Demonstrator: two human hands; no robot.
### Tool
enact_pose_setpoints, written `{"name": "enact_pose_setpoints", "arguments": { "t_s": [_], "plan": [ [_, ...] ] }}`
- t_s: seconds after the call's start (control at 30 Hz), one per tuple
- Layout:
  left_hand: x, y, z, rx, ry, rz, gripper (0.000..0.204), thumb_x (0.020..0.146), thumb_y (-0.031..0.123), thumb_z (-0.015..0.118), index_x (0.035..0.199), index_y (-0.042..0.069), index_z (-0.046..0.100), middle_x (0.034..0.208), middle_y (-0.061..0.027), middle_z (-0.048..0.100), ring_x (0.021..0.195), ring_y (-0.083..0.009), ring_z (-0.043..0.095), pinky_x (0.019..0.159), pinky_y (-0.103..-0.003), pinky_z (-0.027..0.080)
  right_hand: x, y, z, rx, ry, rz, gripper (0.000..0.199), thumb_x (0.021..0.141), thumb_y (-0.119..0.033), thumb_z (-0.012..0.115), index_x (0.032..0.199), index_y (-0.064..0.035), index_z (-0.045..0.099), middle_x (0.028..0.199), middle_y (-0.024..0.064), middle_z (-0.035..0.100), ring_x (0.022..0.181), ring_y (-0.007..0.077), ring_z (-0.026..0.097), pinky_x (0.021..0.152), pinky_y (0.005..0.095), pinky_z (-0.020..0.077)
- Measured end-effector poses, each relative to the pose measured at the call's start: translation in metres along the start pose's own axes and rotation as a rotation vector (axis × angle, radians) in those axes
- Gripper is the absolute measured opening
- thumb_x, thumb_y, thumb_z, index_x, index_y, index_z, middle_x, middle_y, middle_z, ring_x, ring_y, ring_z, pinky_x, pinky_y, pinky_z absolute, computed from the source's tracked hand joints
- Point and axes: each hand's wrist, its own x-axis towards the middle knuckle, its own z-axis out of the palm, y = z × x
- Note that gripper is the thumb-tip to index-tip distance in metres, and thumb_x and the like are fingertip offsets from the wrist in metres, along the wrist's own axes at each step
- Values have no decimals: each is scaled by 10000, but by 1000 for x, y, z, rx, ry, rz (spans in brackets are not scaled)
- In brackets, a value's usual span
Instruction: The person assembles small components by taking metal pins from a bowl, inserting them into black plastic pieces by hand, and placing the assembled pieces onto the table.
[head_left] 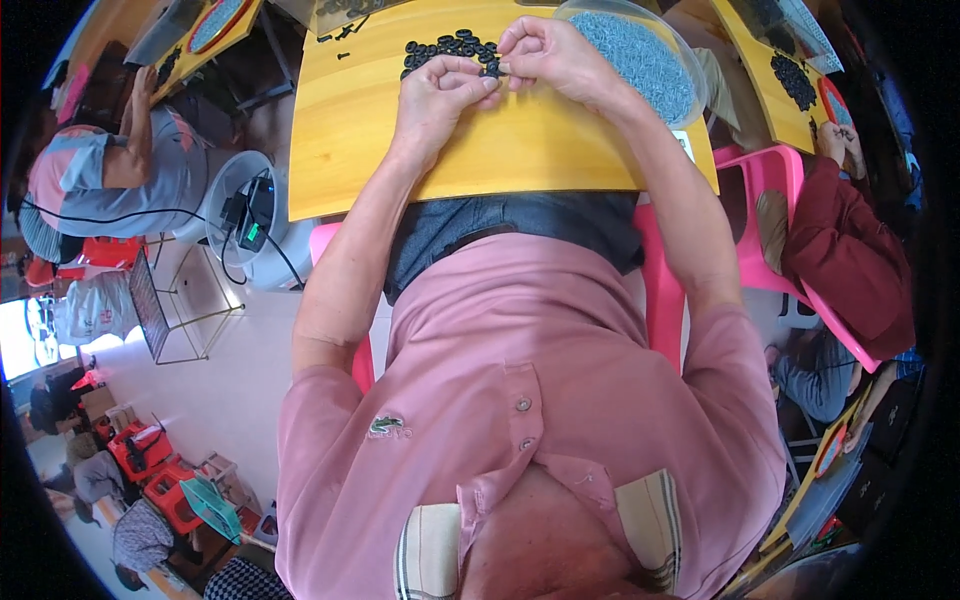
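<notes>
Over the far part of the yellow table [350, 140], both my hands meet with their fingertips close together. My left hand [435, 105] is closed in a pinch, thumb against the fingers. Also pinched is my right hand [560, 62], its fingertips nearly touching those of the left. A small dark piece shows between the two hands, but I cannot make out what it is or which hand grips it. Just beyond them lies a loose pile of small black rings [458, 44]. A round clear tub [697, 85] full of small silver screws [640, 70] stands beside my right hand.
Several small black pieces [344, 56] lie at the table's far left. A clear bin [240, 205] with black devices and cables stands left of the table. Pink chair parts [660, 290] flank me. Other people work at tables on both sides, one in a dark red garment [850, 250].
</notes>
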Motion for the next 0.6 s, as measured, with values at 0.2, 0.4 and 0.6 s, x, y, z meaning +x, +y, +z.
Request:
{"name": "enact_pose_setpoints", "arguments": {
  "t_s": [0.2,0.4,0.6],
  "plan": [
    [-1,1,0,-46,-10,-43,237,848,16,709,1028,-23,560,839,-128,706,746,-171,694,707,-243,554,1,4,4,32,48,-50,126,860,-67,642,955,-4,590,745,20,643,700,84,639,677,220,484],
    [-4,1,4,-32,-6,6,317,823,22,723,1082,-40,550,808,-123,708,715,-133,671,684,-229,517,-1,-3,7,-65,47,-21,139,848,-66,618,964,9,635,763,30,660,709,88,644,671,221,487],
    [-4,1,4,43,-24,52,362,856,-10,685,1178,-52,528,830,-125,704,758,-166,685,715,-251,547,-4,-7,6,-100,34,12,180,844,-68,608,988,19,670,784,50,687,701,86,648,657,228,484]
  ]
}}
